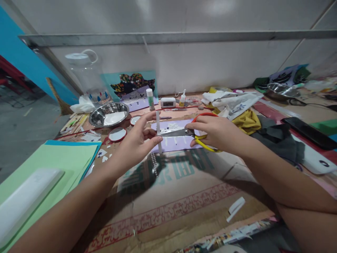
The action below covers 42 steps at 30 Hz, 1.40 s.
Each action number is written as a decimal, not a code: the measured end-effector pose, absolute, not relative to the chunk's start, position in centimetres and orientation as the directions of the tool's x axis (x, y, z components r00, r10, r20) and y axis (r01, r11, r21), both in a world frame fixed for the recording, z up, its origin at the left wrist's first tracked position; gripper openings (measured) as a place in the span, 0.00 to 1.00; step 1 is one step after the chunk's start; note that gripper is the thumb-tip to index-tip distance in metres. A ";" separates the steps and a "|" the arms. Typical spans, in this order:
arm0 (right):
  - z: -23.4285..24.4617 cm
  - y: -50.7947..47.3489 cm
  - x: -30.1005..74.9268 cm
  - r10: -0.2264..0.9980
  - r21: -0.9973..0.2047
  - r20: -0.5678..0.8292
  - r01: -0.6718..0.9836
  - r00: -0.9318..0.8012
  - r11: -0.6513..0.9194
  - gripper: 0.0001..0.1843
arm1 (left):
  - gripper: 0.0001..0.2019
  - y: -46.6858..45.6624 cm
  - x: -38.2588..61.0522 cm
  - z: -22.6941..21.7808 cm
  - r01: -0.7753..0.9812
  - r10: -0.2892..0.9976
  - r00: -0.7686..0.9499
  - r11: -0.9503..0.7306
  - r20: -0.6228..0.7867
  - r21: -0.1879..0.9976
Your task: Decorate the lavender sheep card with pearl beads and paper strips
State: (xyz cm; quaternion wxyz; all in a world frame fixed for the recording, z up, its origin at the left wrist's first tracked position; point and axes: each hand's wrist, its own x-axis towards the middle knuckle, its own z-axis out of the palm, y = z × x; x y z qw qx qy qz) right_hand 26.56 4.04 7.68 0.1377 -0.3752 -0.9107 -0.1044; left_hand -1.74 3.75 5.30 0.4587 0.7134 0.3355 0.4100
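Between its thumb and fingers, my left hand pinches a narrow white strip, held upright. My right hand grips scissors with red and yellow handles. Their blades point left and meet the strip near its middle; whether they have cut into it, I cannot tell. Below both hands lies a purple card with white pieces and marks on it. A short beaded chain rests just in front of the card.
Behind my left hand stand a metal bowl, a clear bottle and a glue stick. Green paper lies at the left under a white case. Cloths and a phone are at the right. Paper scraps lie in front.
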 end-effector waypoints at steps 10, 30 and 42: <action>7.4 4.0 26.7 0.591 0.188 0.394 0.691 -0.704 0.698 0.18 | 0.31 4.0 -1.6 5.4 0.094 0.861 0.417 -0.360 0.292 0.928; 8.1 4.0 26.9 0.750 0.121 0.246 0.787 -0.614 0.605 0.24 | 0.33 4.9 -2.6 4.8 0.344 0.811 0.356 -0.575 0.464 0.742; 7.5 4.3 27.0 0.772 0.107 0.233 0.805 -0.591 0.584 0.23 | 0.32 5.8 -3.5 4.8 0.473 0.747 0.359 -0.663 0.560 0.581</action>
